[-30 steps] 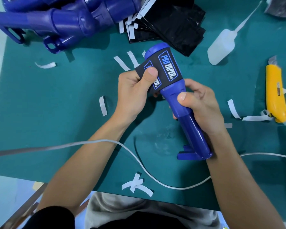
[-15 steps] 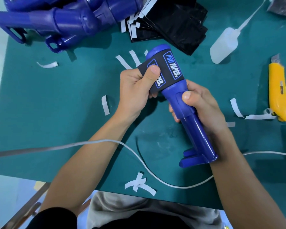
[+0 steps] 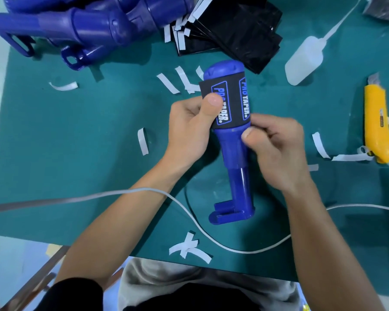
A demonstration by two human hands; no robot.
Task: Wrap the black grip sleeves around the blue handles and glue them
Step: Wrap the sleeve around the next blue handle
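A blue handle (image 3: 233, 151) stands nearly upright over the green mat, its rounded cap away from me. A black grip sleeve (image 3: 233, 102) printed "PRO TAPER" is wrapped round its upper part. My left hand (image 3: 189, 129) grips the sleeve from the left, thumb pressing on its loose edge. My right hand (image 3: 276, 151) holds the handle just below the sleeve, thumb against the blue shaft. More blue handles (image 3: 81, 25) lie piled at the top left. A stack of black sleeves (image 3: 240, 30) lies at the top centre. A white glue bottle (image 3: 303, 61) lies at the upper right.
A yellow utility knife (image 3: 377, 124) lies at the right edge. White backing strips (image 3: 144, 141) are scattered over the green mat (image 3: 65, 153). A long white strip (image 3: 189, 212) curves across the near side. The mat's front edge runs close to my body.
The handle has swung from tilted to nearly upright and turned, showing a second "PRO TAPER" print. My right hand slid up the shaft to the sleeve's lower edge.
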